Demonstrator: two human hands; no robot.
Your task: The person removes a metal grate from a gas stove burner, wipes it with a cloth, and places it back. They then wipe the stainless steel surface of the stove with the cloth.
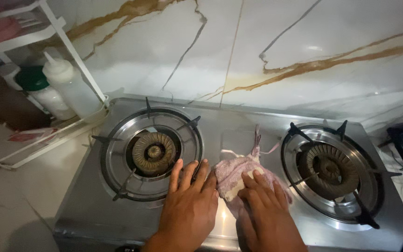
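Nearest the camera, both hands rest on the top of a two-burner stainless-steel gas stove [239, 135], on the flat metal strip between the burners. The left hand [190, 205] lies palm down with its fingers spread flat on the steel, fingertips touching the front rim of the left burner ring; it holds nothing. Just beside it, the right hand [264, 212] presses down on a crumpled pink and cream terry cloth [232, 175], fingers extended and close together on top of the fabric; no pinch is visible. The cloth sits on the stove's centre strip, nearer the right burner, with thin frayed strings trailing away from the person. The left side of the cloth lies against the fingertips of the left hand. To the left stands the round brass-coloured left burner [154, 151] within its black pan supports; to the right is the darker right burner [330, 169], likewise ringed by black supports. Further left, a white wire rack [47, 32] carries a translucent squeeze bottle with a pointed nozzle [71, 86], a green-capped jar [40, 91] and a dark brown bottle [10, 107]. Behind everything rises a white marble-pattern wall with gold and grey veins [304, 46].
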